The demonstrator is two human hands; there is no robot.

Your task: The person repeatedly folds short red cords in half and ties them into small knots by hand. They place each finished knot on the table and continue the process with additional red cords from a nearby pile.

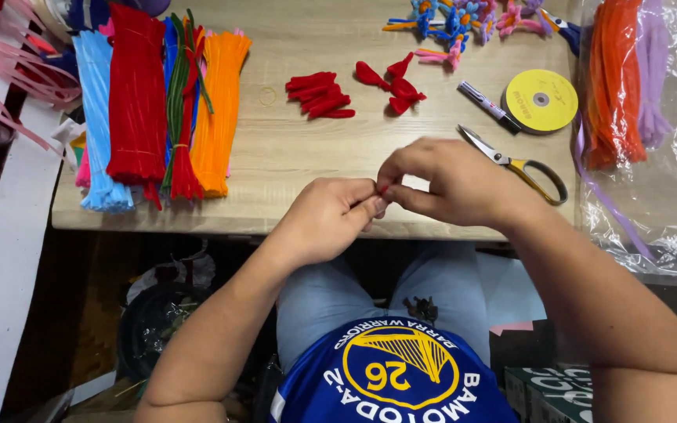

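My left hand (329, 218) and my right hand (448, 182) meet at the front edge of the wooden table (291, 157), fingertips pinched together on a small red pipe-cleaner piece (385, 190) that barely shows between them. Just beyond, on the table, lie a pile of folded red pipe-cleaner pieces (320, 95) and a loose cluster of red looped ones (395, 84).
Bundles of blue, red, green and orange pipe cleaners (158, 110) lie at the left. Scissors (515, 163), a marker (487, 102) and a yellow tape roll (541, 100) sit at the right, near bagged orange and purple stems (624, 78). Finished coloured pieces (464, 19) are at the back.
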